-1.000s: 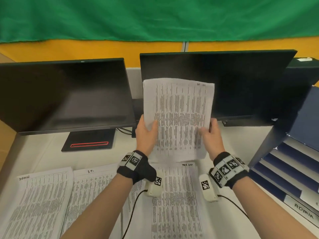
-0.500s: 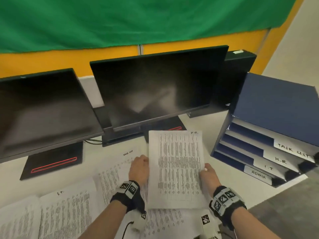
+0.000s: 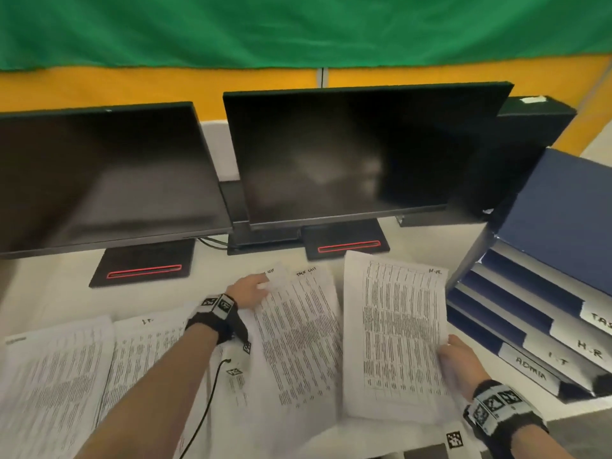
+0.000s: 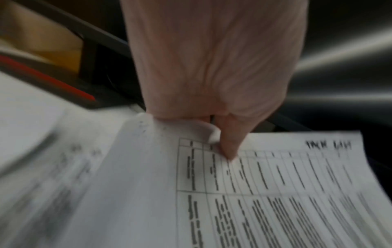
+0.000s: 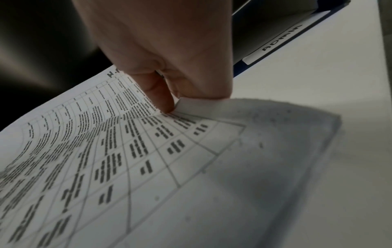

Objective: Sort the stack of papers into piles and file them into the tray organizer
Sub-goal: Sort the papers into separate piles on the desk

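My right hand (image 3: 447,351) pinches the right edge of a printed sheet marked H.R (image 3: 394,332), held just above the desk beside the blue tray organizer (image 3: 546,246). In the right wrist view, thumb and fingers (image 5: 163,100) clamp that H.R sheet (image 5: 118,151) near its lower corner. My left hand (image 3: 260,287) pinches the top left corner of a sheet marked Task List (image 3: 298,329), which lies slanted over other papers. The left wrist view shows the thumb (image 4: 230,146) on that Task List sheet (image 4: 275,188), its corner curled up. The tray slots are labelled TASK, H.R, I.T and ADMIN (image 3: 530,367).
Two paper piles lie at the left: one marked I.T (image 3: 145,346) and one further left (image 3: 49,379). Two dark monitors (image 3: 357,154) on stands with red strips (image 3: 347,248) line the back. A black cable (image 3: 205,412) runs under my left forearm. The desk's edge is at lower right.
The H.R sheet came down from in front of the monitor to low at the right by the organizer. My left hand let go of it and took the Task List sheet's corner.
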